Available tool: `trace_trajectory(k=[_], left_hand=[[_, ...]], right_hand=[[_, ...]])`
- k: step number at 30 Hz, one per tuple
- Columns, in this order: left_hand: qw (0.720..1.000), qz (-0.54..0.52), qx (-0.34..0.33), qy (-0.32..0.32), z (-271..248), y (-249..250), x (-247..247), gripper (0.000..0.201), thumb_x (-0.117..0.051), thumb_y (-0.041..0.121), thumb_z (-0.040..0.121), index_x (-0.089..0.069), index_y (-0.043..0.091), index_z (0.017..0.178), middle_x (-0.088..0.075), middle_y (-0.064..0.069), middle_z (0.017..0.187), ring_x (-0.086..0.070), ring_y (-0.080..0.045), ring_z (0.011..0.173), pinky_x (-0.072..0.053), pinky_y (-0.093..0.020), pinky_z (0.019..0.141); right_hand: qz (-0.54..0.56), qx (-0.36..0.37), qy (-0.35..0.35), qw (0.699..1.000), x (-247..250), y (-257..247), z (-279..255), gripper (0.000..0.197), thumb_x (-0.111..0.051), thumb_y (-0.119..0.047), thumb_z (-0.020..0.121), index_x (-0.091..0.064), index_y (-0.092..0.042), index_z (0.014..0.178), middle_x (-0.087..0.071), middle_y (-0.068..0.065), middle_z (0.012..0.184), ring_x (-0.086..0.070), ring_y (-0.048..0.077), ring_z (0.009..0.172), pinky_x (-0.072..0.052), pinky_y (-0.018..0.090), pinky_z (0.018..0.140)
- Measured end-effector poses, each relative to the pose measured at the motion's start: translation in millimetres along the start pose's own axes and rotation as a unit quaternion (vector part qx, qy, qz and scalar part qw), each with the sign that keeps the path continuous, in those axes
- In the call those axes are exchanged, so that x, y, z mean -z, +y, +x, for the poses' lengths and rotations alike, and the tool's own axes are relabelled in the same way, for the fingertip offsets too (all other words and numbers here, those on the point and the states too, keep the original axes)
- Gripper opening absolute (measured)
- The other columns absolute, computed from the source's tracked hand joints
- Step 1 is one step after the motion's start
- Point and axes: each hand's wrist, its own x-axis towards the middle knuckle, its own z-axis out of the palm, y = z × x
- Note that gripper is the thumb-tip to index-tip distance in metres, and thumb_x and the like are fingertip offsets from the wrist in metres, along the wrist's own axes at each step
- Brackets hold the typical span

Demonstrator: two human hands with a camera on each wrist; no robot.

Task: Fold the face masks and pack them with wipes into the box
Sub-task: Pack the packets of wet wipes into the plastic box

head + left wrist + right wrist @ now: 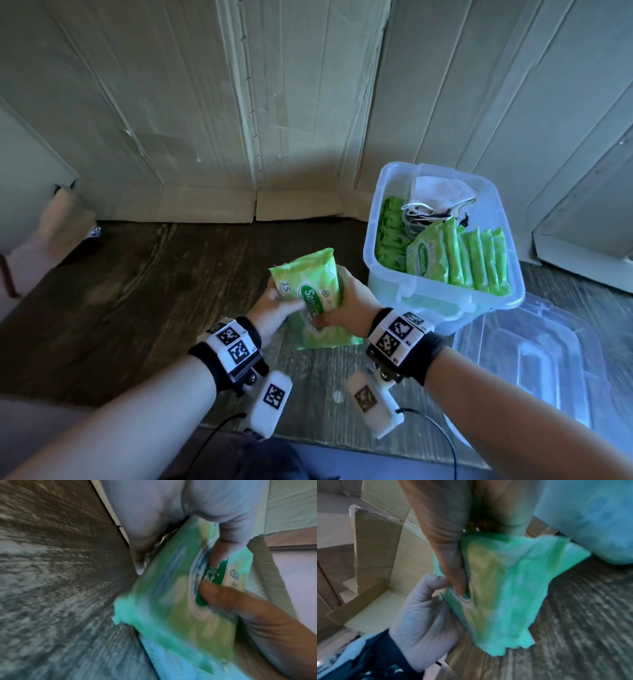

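I hold a green Sanicare wipes pack [308, 284] upright over the dark table, just left of the clear plastic box [383, 192]. My left hand [279, 303] grips its left side with the thumb on the label, and my right hand [349, 294] grips its right side. The left wrist view shows the pack [171, 601] blurred, with a right-hand finger [240, 601] on its label. A second green pack [325, 337] shows below the first; whether it is held I cannot tell. In the box stand several wipes packs [472, 260] and folded white masks [438, 202].
The box's clear lid [531, 363] lies flat to the right of my right wrist. Cardboard sheets [239, 120] wall off the back of the wood-grain table [137, 291]. A pale padded object [65, 219] sits at the far left edge.
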Motion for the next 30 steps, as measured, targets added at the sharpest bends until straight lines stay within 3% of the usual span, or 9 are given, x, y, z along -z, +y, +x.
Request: trace_trajectory(k=[2,4,7,9,12,16,21,27,30], left_hand=[[0.998,0.047,-0.017,0.034,3,-7,9,0.103,-0.070,-0.009,0.073,-0.008,0.030,0.146,-0.052,-0.003,0.122,-0.050,-0.022,0.114,-0.044,-0.035,0.089],[0.987,0.153,-0.047,0.020,5,-18,17,0.119,-0.075,-0.008,0.069,0.005,0.029,0.148,-0.036,0.002,0.136,-0.038,-0.015,0.123,-0.037,-0.033,0.097],[0.925,0.365,-0.076,-0.078,6,-42,14,0.113,-0.081,0.001,0.066,-0.006,0.022,0.149,-0.030,0.006,0.141,-0.031,-0.010,0.130,-0.029,-0.021,0.101],[0.894,0.425,-0.088,-0.113,10,-53,6,0.098,-0.080,0.002,0.067,-0.024,0.021,0.145,-0.042,0.001,0.139,-0.043,-0.015,0.127,-0.034,-0.020,0.100],[0.891,0.432,-0.079,-0.117,14,-52,-1,0.081,-0.080,0.001,0.064,-0.043,0.021,0.133,-0.059,-0.001,0.115,-0.058,-0.017,0.106,-0.043,-0.019,0.085],[0.877,0.462,-0.075,-0.106,17,-46,-2,0.067,-0.079,0.002,0.064,-0.049,0.018,0.123,-0.058,0.003,0.102,-0.055,-0.013,0.088,-0.036,-0.011,0.063],[0.876,0.468,-0.062,-0.098,19,-55,-8,0.075,-0.080,0.006,0.066,-0.037,0.019,0.127,-0.055,0.000,0.104,-0.056,-0.014,0.087,-0.038,-0.014,0.067],[0.863,0.492,-0.061,-0.100,20,-53,-9,0.072,-0.080,0.009,0.068,-0.036,0.018,0.124,-0.057,-0.001,0.104,-0.059,-0.016,0.089,-0.046,-0.021,0.073],[0.852,0.510,-0.058,-0.105,22,-55,-8,0.071,-0.081,0.013,0.068,-0.035,0.018,0.122,-0.058,0.001,0.100,-0.062,-0.018,0.091,-0.047,-0.023,0.073]], right_hand=[[-0.149,0.001,-0.014,0.989,4,5,-2,0.092,-0.077,-0.013,0.064,-0.028,-0.022,0.141,-0.060,0.007,0.115,-0.057,0.024,0.105,-0.045,0.024,0.081],[-0.280,0.020,-0.042,0.959,1,14,-3,0.085,-0.068,-0.014,0.072,-0.025,-0.029,0.144,-0.058,0.011,0.120,-0.054,0.027,0.110,-0.043,0.026,0.088],[-0.377,0.033,-0.098,0.920,-16,38,-4,0.077,-0.061,-0.016,0.077,-0.025,-0.031,0.144,-0.055,0.008,0.129,-0.049,0.026,0.118,-0.039,0.030,0.097],[-0.395,0.035,-0.088,0.914,-24,49,-6,0.074,-0.061,-0.022,0.078,-0.025,-0.032,0.143,-0.052,0.003,0.132,-0.047,0.023,0.121,-0.035,0.031,0.097],[-0.387,0.018,-0.036,0.921,-19,59,-15,0.073,-0.065,-0.032,0.076,-0.029,-0.032,0.140,-0.048,-0.001,0.131,-0.042,0.023,0.121,-0.032,0.033,0.096],[-0.187,-0.100,0.053,0.976,-5,85,-35,0.085,-0.082,-0.025,0.061,-0.035,-0.019,0.132,-0.051,0.009,0.120,-0.050,0.028,0.112,-0.040,0.027,0.088],[-0.030,-0.165,0.077,0.983,-13,97,-36,0.079,-0.081,-0.013,0.065,-0.036,-0.011,0.130,-0.059,0.011,0.117,-0.057,0.026,0.108,-0.043,0.023,0.083],[-0.164,-0.140,0.019,0.976,-1,97,-31,0.067,-0.081,-0.028,0.064,-0.046,-0.009,0.119,-0.058,0.009,0.114,-0.055,0.026,0.107,-0.043,0.026,0.084],[-0.343,-0.050,0.004,0.938,-1,75,-28,0.068,-0.071,-0.037,0.071,-0.041,-0.015,0.128,-0.049,0.004,0.125,-0.047,0.025,0.116,-0.035,0.032,0.095]])
